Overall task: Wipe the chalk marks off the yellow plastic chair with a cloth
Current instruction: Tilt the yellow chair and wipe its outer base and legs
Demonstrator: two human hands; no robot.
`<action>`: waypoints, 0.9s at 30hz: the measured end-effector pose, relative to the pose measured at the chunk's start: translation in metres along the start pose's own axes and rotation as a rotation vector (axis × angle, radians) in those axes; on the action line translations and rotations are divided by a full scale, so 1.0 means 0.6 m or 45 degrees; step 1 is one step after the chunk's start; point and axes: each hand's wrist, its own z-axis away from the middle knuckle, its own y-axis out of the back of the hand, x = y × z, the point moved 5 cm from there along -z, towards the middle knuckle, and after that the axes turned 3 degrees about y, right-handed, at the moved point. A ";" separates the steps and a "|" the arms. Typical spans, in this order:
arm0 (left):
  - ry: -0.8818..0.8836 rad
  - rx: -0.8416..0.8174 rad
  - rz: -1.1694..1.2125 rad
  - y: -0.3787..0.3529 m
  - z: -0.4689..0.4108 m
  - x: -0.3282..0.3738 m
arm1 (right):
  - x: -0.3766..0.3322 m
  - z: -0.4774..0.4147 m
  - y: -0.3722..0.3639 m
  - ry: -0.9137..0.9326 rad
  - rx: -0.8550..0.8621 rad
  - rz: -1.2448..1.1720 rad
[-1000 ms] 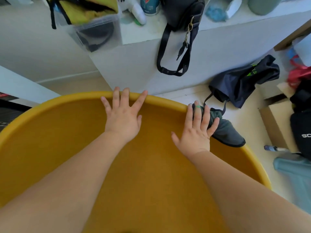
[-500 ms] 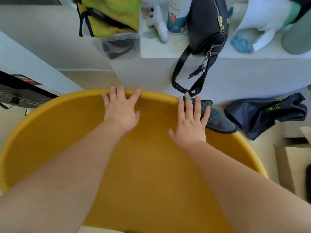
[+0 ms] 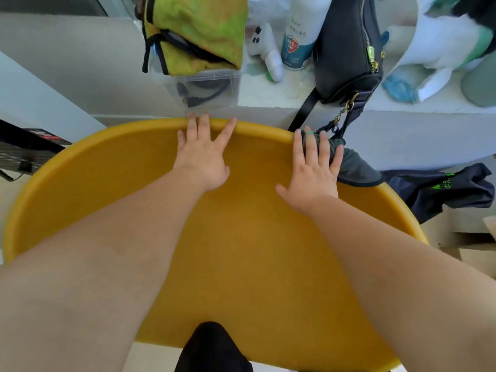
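- Chair (image 3: 241, 251): its yellow shell fills most of the view, curved rim (image 3: 263, 127) at the far side. No chalk marks can be made out on the exposed plastic; the arms hide part of it.
- Ledge (image 3: 402, 122): pale, just behind the rim and very near it. Little room to push past the rim.
- Garment (image 3: 442, 189): dark, on the floor to the right, apart from the chair.
- Bag (image 3: 346, 49): black, on the ledge; its strap (image 3: 303, 111) hangs down just behind the rim, near the cloth. Judged snag risk on a long stroke.
- Box (image 3: 212, 87): clear, at the ledge edge, directly beyond the left fingertips.
- Cloth (image 3: 354, 167): dark grey, draped over the rim at the right, partly under the right hand, the rest hanging outside.
- Right hand (image 3: 314, 175): flat on the cloth at the rim, fingers straight and slightly apart, pressing, not gripping.
- Left hand (image 3: 204, 165): flat on bare plastic, fingers spread, tips at the rim; judged to be bracing the chair.
- Step, judged: wiping along the upper rim zone.
- Next move, judged: keep palm pressure and draw the cloth sideways or back toward the body, where the shell is open; gather in the hanging part first.
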 end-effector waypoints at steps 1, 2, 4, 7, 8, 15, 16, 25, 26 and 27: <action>0.011 -0.018 -0.001 -0.001 -0.001 -0.002 | 0.001 -0.005 0.003 0.016 -0.016 -0.001; 0.020 -0.039 0.003 -0.002 -0.002 -0.003 | 0.002 -0.007 0.005 0.031 -0.030 0.002; 0.039 -0.093 0.018 -0.002 -0.001 -0.004 | 0.006 -0.006 0.012 0.058 -0.057 -0.002; 0.087 -0.183 0.036 0.016 0.013 0.008 | 0.011 0.000 0.033 0.101 -0.084 -0.083; 0.093 -0.205 0.077 0.026 0.027 0.020 | 0.008 0.007 0.046 0.140 -0.089 -0.137; 0.153 -0.194 1.255 0.079 0.211 0.118 | -0.008 0.156 0.154 0.398 -0.207 -0.487; 0.197 -0.232 1.402 0.085 0.238 0.132 | -0.004 0.179 0.176 0.378 -0.232 -0.632; 0.031 -0.132 1.468 0.274 0.406 0.302 | 0.065 0.343 0.417 0.179 -0.364 -1.497; 0.055 -0.094 1.428 0.290 0.416 0.316 | 0.076 0.360 0.433 0.196 -0.363 -1.495; 0.093 -0.064 1.381 0.300 0.424 0.326 | 0.089 0.375 0.447 0.206 -0.350 -1.472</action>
